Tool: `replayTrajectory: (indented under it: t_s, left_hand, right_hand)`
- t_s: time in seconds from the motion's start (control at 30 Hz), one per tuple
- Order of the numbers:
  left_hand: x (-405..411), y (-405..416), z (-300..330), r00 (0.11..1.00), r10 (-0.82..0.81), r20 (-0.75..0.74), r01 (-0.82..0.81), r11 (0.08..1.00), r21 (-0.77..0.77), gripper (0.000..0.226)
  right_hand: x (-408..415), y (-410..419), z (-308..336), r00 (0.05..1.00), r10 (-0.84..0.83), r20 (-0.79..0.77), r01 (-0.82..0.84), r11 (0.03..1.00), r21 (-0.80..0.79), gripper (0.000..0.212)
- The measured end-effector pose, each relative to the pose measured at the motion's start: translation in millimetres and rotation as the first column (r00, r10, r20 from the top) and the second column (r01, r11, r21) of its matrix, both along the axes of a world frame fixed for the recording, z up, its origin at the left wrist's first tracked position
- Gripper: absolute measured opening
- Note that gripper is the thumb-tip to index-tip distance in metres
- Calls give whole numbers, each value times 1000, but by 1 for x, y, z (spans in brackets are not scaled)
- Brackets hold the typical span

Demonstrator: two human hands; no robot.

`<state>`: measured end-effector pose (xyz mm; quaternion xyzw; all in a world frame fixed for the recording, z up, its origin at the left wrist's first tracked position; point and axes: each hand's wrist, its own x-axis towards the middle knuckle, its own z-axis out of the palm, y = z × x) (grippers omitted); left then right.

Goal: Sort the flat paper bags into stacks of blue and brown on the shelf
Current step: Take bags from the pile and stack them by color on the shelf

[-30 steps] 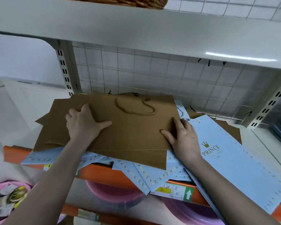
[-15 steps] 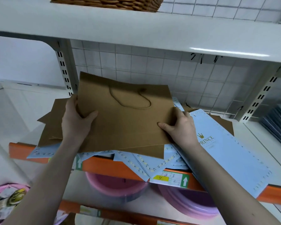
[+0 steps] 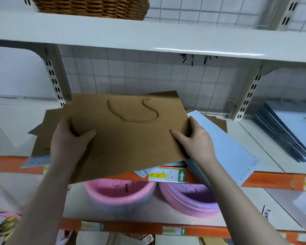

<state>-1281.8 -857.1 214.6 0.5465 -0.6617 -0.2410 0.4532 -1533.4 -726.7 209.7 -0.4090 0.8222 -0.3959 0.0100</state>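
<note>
i have the top brown bag (image 3: pixel 131 135) lifted off the pile, my left hand (image 3: pixel 69 144) pinching its left edge with the thumb on top, and my right hand (image 3: pixel 194 142) pinching its right edge the same way. under and behind the left grip more brown bags (image 3: pixel 46 131) lie mixed with blue ones, and a blue bag (image 3: pixel 224 151) hangs off the shelf (image 3: pixel 265 161) just right of my right grip. as i judge it the sorting is barely begun, with no separate blue or brown stack visible yet.
</note>
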Motion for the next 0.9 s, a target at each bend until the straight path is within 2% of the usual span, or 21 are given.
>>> replayTrajectory:
  t_s: [0.13, 0.23, 0.4, 0.5, 0.63, 0.8, 0.9]
  left_hand:
    - [-27, 33, 4, 984, -29, 177, 29, 1000, -2, 52]
    - [-61, 72, 9, 966, -54, 253, 62, 998, -23, 48]
    - [-143, 162, 10, 961, -124, 247, 143, 988, -60, 55]
    - [-194, 221, 4, 949, -168, 267, 179, 984, -18, 67]
    - [-251, 296, -4, 932, -229, 280, 236, 972, 8, 66]
    - [-304, 361, -5, 907, -277, 318, 285, 958, 23, 65]
    - [-339, 385, -1, 892, -285, 352, 305, 952, 0, 68]
  right_hand:
    - [-13, 49, -1, 993, -81, -81, 84, 996, 41, 62]
    - [-34, 100, 2, 981, -148, -129, 155, 987, 51, 61]
    - [-90, 205, 5, 944, -271, -188, 294, 950, 103, 54]
    - [-128, 274, 6, 928, -315, -201, 341, 933, 113, 51]
    - [-173, 357, 4, 904, -374, -207, 408, 899, 159, 49]
    - [-215, 430, 1, 894, -415, -172, 442, 880, 174, 59]
    - [-243, 456, -3, 883, -444, -153, 465, 873, 145, 56]
